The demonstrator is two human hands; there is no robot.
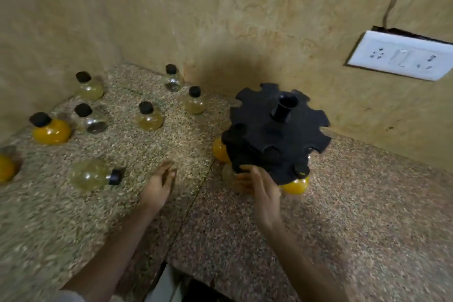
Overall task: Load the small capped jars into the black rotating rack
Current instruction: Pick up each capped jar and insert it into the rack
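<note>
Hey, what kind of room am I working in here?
Probably a home kitchen corner: a speckled granite countertop meets plain beige walls, a white switch-and-socket plate is set in the wall, and small black-capped glass spice jars stand about.

one head-worn wide-angle view only, so no second view overlaps it. it looks forward and steeply down from above the black notched plastic rotating rack [277,132], facing the corner where two beige plaster walls meet. the rack sits right of centre, at arm's reach on the speckled granite counter [343,216]. left of the rack the counter runs to the frame edge; behind and right of it hangs a white switch plate [402,55]. edges blur and bend.
</note>
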